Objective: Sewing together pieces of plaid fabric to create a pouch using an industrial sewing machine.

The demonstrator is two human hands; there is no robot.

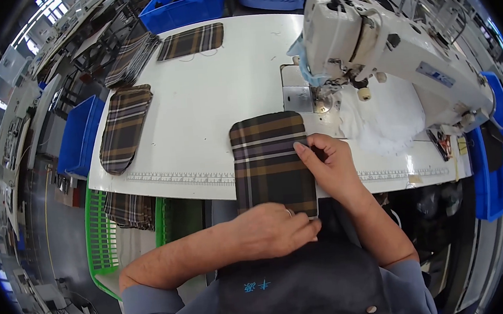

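Note:
A plaid fabric piece (271,161) in brown, black and white, with rounded far corners, lies over the front edge of the white table. My right hand (328,166) pinches its right edge between thumb and fingers. Across its near end reaches my left hand (272,231), fingers closed at the lower right corner and covering part of the lower edge. Just beyond the piece stands a white sewing machine (397,51), its metal plate (298,99) apart from the fabric.
Similar plaid pieces (126,128) lie at the table's left, with another (192,42) and a stack (131,60) behind. White cloth (381,114) rests under the machine arm. A green basket (99,240) stands below left; blue bins (184,10) flank the table.

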